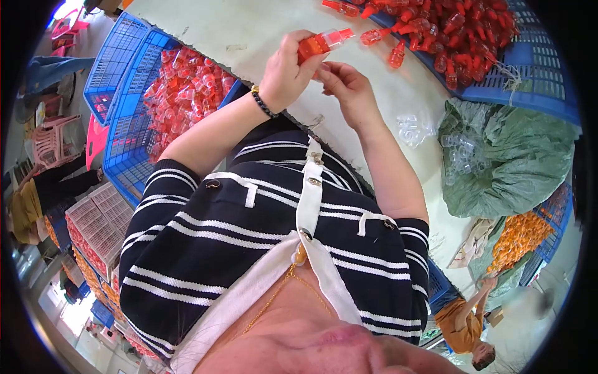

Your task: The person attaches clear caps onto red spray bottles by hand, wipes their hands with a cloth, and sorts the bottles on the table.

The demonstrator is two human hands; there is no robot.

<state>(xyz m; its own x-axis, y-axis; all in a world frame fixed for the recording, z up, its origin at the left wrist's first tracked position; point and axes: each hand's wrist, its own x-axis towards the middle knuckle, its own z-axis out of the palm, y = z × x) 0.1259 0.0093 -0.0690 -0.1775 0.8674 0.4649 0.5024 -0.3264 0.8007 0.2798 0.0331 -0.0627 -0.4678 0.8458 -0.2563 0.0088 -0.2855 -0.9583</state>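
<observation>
My left hand point(288, 73), with a dark beaded bracelet at the wrist, is closed around a small red bottle-shaped plastic piece point(319, 45). Its narrow, lighter tip points right, and my palm and fingers cover its lower part. Just below and to the right is my right hand point(349, 88), thumb and fingers pinched together. Whatever lies in that pinch is too small or hidden to make out. Both hands are above the pale tabletop point(249, 28). A few similar red pieces point(395, 55) lie loose on the table to the right of my hands.
A blue basket point(542, 81) heaped with red pieces stands at upper right. Below it, a green bag point(498, 187) holds clear plastic pieces, with loose clear pieces point(414, 129) beside it. Left stands a blue crate point(128, 124) of red pieces. Another person point(467, 315) is near orange pieces point(520, 240).
</observation>
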